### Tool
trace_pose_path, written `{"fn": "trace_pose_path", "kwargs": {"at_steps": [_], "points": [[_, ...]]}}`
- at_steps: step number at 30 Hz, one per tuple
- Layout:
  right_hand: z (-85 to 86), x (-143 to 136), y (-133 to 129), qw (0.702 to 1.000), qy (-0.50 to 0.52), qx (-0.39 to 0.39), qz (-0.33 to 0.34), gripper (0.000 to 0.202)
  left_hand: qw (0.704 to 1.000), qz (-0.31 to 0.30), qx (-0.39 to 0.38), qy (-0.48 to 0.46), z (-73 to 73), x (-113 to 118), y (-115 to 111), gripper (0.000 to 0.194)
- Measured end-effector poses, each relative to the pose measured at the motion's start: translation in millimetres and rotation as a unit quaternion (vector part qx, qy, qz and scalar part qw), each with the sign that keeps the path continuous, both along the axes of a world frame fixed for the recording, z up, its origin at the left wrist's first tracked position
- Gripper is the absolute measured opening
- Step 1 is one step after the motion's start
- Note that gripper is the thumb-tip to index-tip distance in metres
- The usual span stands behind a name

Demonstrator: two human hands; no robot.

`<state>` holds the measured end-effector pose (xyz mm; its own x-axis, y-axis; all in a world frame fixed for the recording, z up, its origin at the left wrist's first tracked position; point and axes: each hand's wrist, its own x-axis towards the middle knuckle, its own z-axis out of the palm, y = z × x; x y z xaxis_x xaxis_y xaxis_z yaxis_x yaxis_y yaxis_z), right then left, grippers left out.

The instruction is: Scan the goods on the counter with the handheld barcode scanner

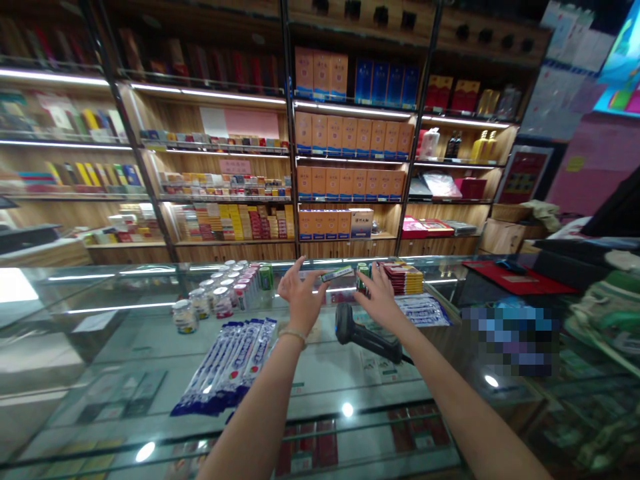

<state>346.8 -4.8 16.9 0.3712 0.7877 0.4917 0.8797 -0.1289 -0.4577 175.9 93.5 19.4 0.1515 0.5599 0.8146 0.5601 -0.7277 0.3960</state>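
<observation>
Between finger and thumb, my left hand (301,295) pinches a small flat green-and-white pack (337,274) over the glass counter (320,363). My right hand (379,293) is at a small green pack (363,277), its fingers around the near side. Just right of that hand are stacked red and yellow packs (406,277). A black handheld scanner (367,337) lies on the glass below and between my hands. Long blue-and-white packets (230,363) lie left of my left wrist, and more such packets (423,311) lie beyond my right forearm.
Several small jars (223,301) stand in rows at the left, with green containers (266,277) at their right end. A red mat (515,277) and a green bag (607,313) are at the right. Shelves of boxes (355,183) rise behind the counter.
</observation>
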Motion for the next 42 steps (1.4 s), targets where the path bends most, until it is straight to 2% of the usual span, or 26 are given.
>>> {"fn": "trace_pose_path", "kwargs": {"at_steps": [5,9,13,16,20,28,35,42], "points": [[-7.7,-3,27,0.995,0.085,0.038,0.037,0.051,1.000,-0.006,-0.002,-0.016,-0.8,0,2,0.021],[-11.5,-4,30,0.988,0.113,0.101,0.039,0.046,1.000,0.008,-0.021,-0.021,-1.1,0,4,0.021],[-9.9,-3,26,0.980,0.098,0.165,0.042,0.039,0.999,0.000,-0.043,0.005,-3.2,2,5,0.022],[-6.1,-6,21,0.978,0.072,0.192,0.046,0.033,0.997,-0.014,-0.064,0.042,-6.0,4,4,0.019],[1.8,-10,12,0.984,0.029,0.175,0.027,0.026,0.993,-0.029,-0.066,0.089,-9.7,6,3,0.016],[29.0,-1,1,0.987,-0.010,0.161,0.019,0.015,0.990,-0.081,-0.036,0.106,-10.6,10,1,0.016],[53.3,5,-3,0.991,-0.054,0.114,0.043,0.022,0.990,-0.092,-0.029,0.106,1.1,12,4,0.020],[68.1,-1,11,0.988,-0.097,0.102,0.062,0.022,0.987,-0.064,-0.029,0.146,27.9,0,7,0.021]]}}
